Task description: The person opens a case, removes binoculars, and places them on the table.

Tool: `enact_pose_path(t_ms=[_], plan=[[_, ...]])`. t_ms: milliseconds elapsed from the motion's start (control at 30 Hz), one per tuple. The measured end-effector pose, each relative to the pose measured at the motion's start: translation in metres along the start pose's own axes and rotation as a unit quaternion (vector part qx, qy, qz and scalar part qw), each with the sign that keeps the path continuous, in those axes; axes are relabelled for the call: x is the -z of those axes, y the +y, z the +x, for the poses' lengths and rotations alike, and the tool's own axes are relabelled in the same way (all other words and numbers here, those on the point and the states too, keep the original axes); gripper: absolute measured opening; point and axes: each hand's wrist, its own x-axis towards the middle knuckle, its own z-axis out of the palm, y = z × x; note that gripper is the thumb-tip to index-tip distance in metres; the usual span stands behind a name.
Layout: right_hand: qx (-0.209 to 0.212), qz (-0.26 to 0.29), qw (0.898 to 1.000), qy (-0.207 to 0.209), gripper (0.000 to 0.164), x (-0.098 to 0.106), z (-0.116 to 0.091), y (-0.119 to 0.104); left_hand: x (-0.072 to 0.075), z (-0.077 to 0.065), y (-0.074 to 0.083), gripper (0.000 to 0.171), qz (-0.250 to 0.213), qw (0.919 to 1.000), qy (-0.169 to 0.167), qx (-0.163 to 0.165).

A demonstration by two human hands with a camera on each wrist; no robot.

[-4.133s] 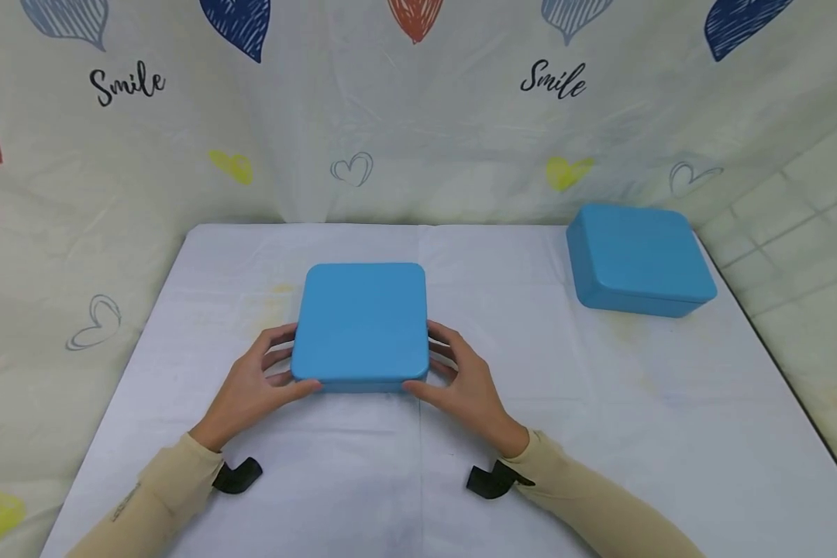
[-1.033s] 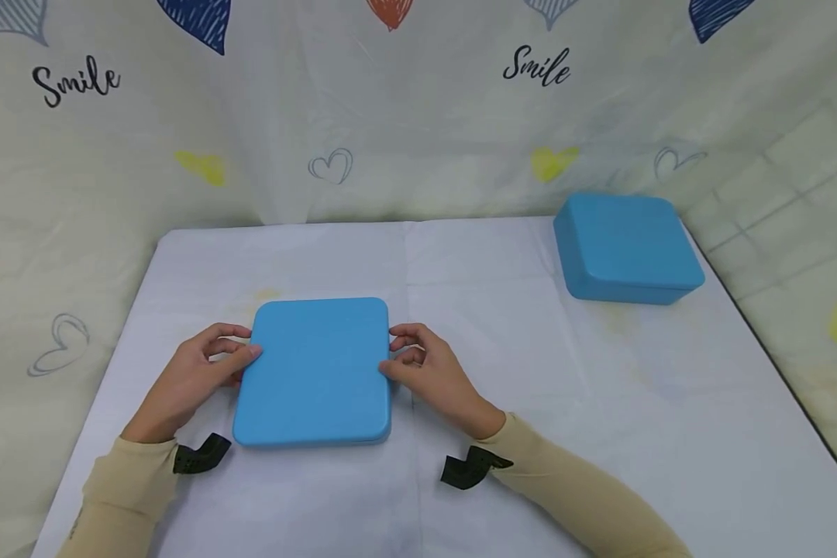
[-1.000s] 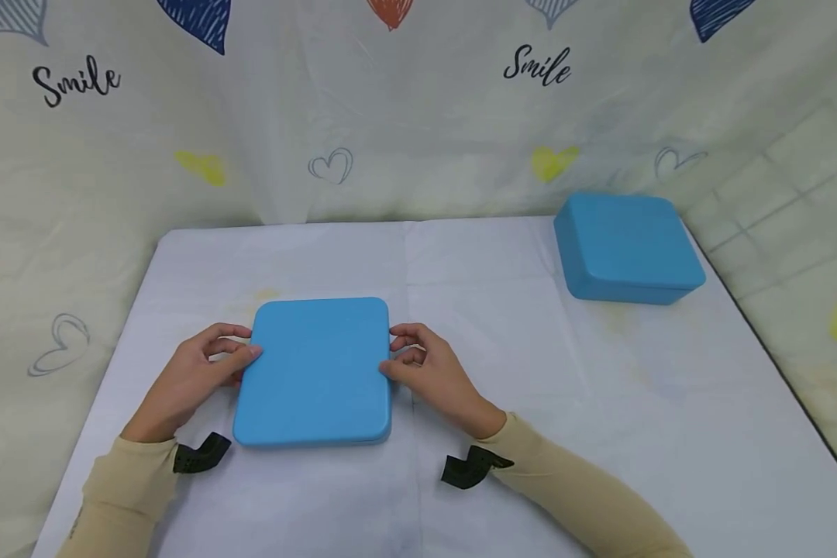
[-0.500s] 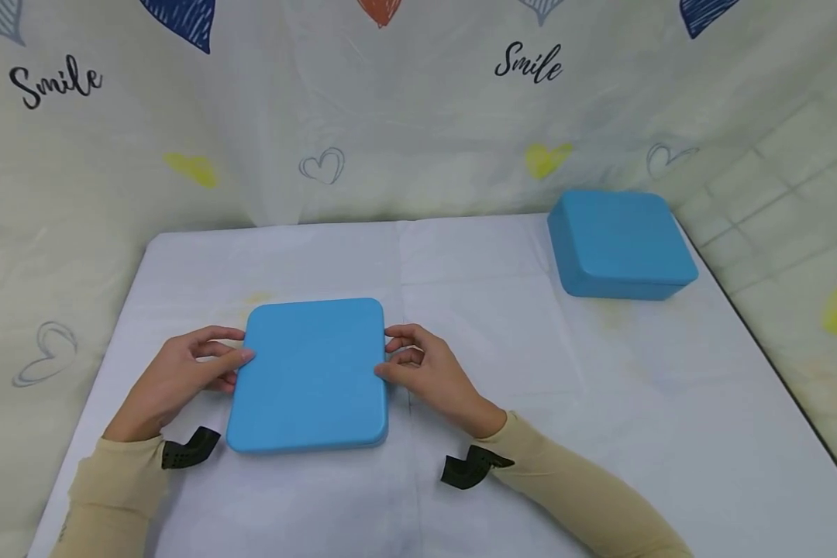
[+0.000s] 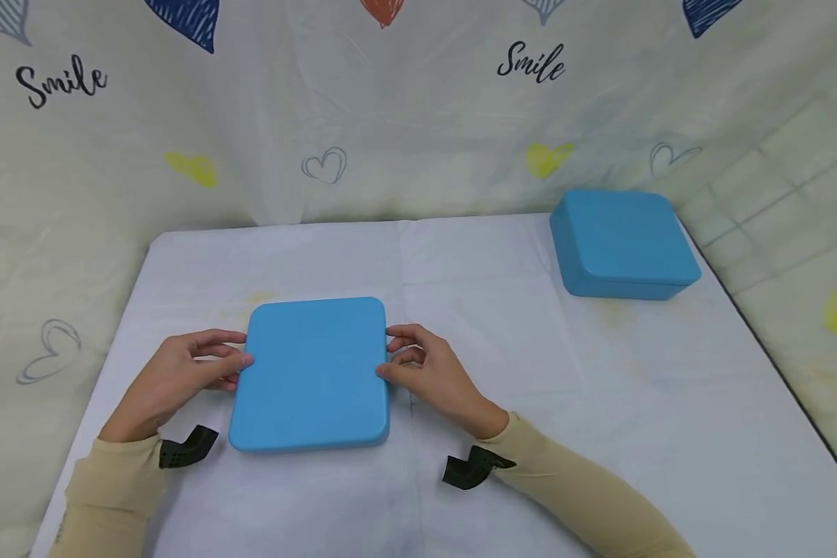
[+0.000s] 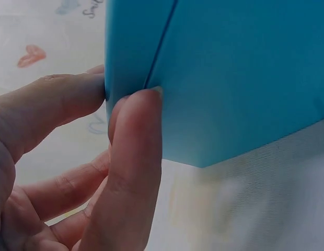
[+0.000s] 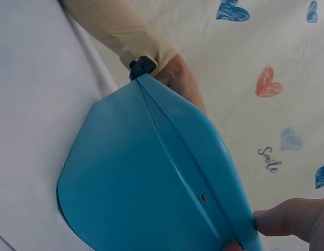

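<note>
A blue lidded box (image 5: 310, 376) sits left of centre on the white table, its lid on. My left hand (image 5: 174, 380) pinches the box's left side, thumb on the upper edge. In the left wrist view a fingertip (image 6: 143, 107) touches the dark seam below the lid. On the opposite side, my right hand (image 5: 435, 376) holds the lid edge between thumb and curled fingers. The right wrist view shows the right thumb (image 7: 287, 218) against the lid and a fingertip at the seam. The inside of the box is hidden.
A second blue box (image 5: 624, 244), also closed, stands at the back right corner of the white-covered table (image 5: 600, 449). Behind the table hangs a pale curtain (image 5: 418, 101) printed with hearts and words. Black wrist mounts (image 5: 190, 447) hang beneath both sleeves.
Since the oldest frame the box appears nearer to me, and both hands have shifted from its front corners to its left and right sides. Over the last second hands and box stay nearly still.
</note>
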Motion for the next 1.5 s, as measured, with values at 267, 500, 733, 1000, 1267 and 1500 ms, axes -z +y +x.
enact_pose_path(t_ms=[267,500,733,1000,1267,1500], plan=[[0.01,0.002,1.0,-0.009,0.059,-0.0028,-0.0013,0.0002,0.002,-0.0023,-0.0008,0.067,0.002,1.0,0.001,0.003],[0.008,-0.002,1.0,-0.005,0.059,-0.0023,-0.003,-0.0003,0.0014,-0.003,0.0,0.066,-0.01,0.9999,-0.002,-0.002],[0.014,-0.002,1.0,-0.005,0.059,-0.0012,-0.0051,-0.0009,0.0003,-0.0022,-0.0008,0.065,-0.007,0.9999,-0.003,-0.01],[0.025,-0.002,1.0,-0.009,0.059,-0.002,-0.0059,-0.0017,-0.001,-0.0011,-0.0024,0.068,-0.004,1.0,-0.007,-0.004],[0.023,0.002,1.0,-0.006,0.059,-0.0027,-0.006,-0.0027,0.0005,-0.002,-0.0017,0.067,0.003,0.9999,-0.008,-0.007],[0.024,0.0,1.0,-0.001,0.058,-0.0019,-0.0061,-0.0026,0.0023,-0.0026,-0.0013,0.066,-0.007,0.9998,-0.01,-0.019]])
